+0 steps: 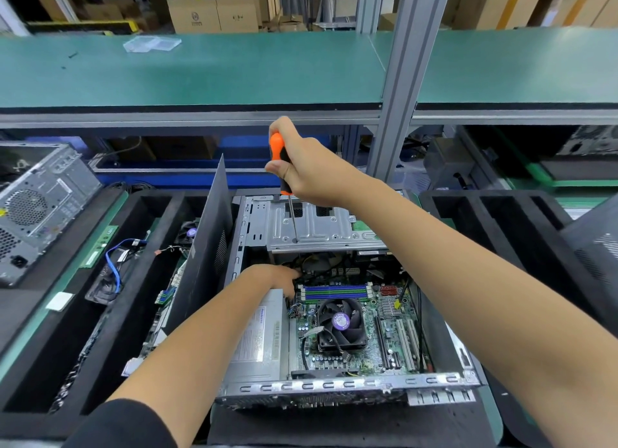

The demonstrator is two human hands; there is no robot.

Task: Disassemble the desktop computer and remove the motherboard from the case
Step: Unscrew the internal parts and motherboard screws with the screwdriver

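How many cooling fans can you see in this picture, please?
2: one CPU fan on the motherboard in the open case, another loose fan partly hidden behind the upright panel. Others may be hidden.

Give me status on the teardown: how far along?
Done: case open, side panel off. In hand: right hand holds screwdriver, tip on the drive cage; left hand reaches inside by the cables. Left: fan and motherboard still seated.
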